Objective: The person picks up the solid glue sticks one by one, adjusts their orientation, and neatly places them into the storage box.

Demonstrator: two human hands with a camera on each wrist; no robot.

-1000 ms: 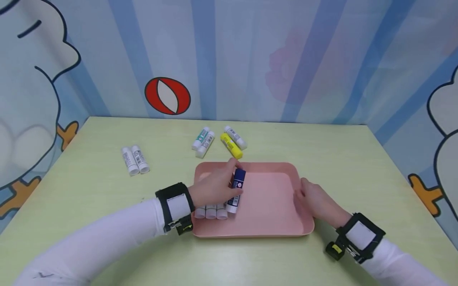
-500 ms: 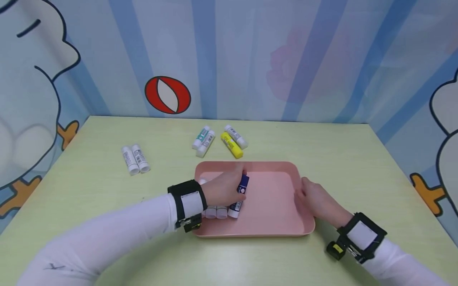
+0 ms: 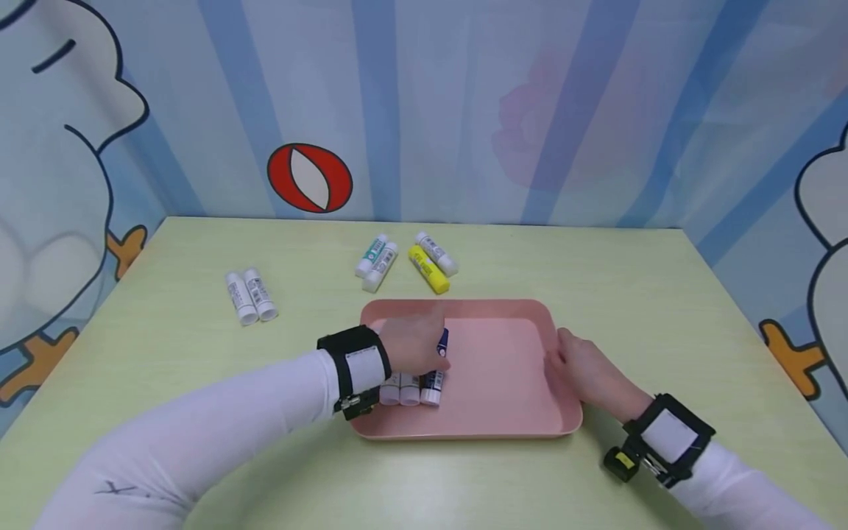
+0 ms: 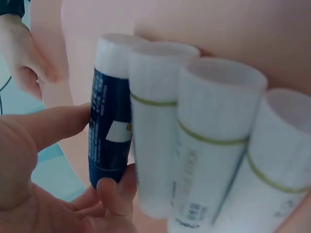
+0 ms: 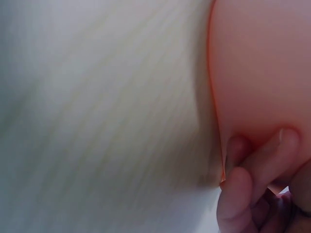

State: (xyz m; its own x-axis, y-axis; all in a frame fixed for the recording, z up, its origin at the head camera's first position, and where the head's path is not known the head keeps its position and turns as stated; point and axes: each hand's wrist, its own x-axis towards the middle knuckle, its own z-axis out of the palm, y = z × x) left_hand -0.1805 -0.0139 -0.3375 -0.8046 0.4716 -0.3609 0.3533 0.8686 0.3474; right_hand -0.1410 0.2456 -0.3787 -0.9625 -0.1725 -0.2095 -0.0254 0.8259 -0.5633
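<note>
Your left hand (image 3: 414,344) pinches the navy glue stick (image 4: 107,111), toward nine o'clock in the pink tray (image 3: 503,361); your right hand (image 3: 591,369) grips its three-o'clock rim. The stick, likely light, stiff and slick, suits a mid-barrel hold.

One pink tray (image 3: 503,368), lower centre of the head view, has four glue sticks visible in it: one dark blue glue stick (image 4: 109,121) and three white glue sticks (image 4: 209,116). One table (image 3: 662,294) bears six more: two white glue sticks (image 3: 241,299) left of centre, then one yellow glue stick (image 3: 429,270) and three other white glue sticks (image 3: 436,254) above centre. Two hands show, one left hand (image 3: 414,344), one right hand (image 3: 589,368), with two black wrist straps (image 3: 670,442).
</note>
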